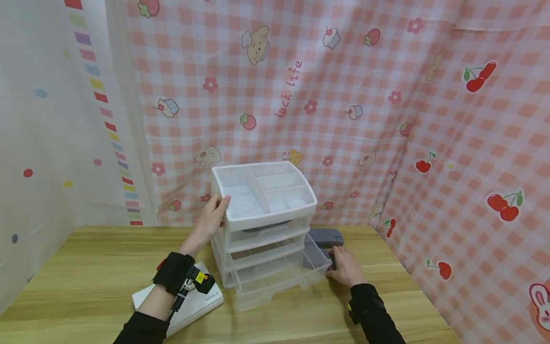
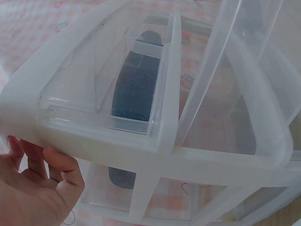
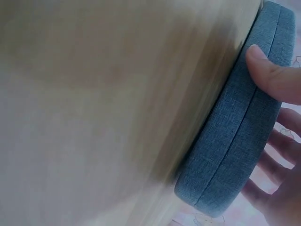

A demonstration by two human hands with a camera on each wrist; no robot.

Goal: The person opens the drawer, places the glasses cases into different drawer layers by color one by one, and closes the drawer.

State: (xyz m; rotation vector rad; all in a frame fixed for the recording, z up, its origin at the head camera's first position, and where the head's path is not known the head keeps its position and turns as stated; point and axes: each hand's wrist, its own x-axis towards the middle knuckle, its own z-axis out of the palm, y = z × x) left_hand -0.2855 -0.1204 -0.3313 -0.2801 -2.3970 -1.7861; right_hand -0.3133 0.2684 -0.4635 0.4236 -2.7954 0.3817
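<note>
A white plastic drawer organizer (image 1: 271, 222) with a compartmented top stands mid-table. At its left upper edge, my left hand (image 1: 212, 215) grips the white frame (image 2: 108, 148), fingers bent with the tips against it. A clear lower drawer (image 1: 275, 279) is pulled out to the front. To the right of the organizer, my right hand (image 1: 347, 267) holds a blue-grey fabric glasses case (image 3: 235, 122) at table level, thumb on its seamed side and fingers around the far side. Just behind that hand lies a grey case (image 1: 325, 237) with a small glasses mark.
A white box (image 1: 195, 303) lettered KANOLD lies under my left forearm. Inside the organizer's upper drawer is a dark object (image 2: 136, 87). Pink checked cloth (image 1: 275, 95) hangs behind and to the right of the wooden table (image 1: 99, 267).
</note>
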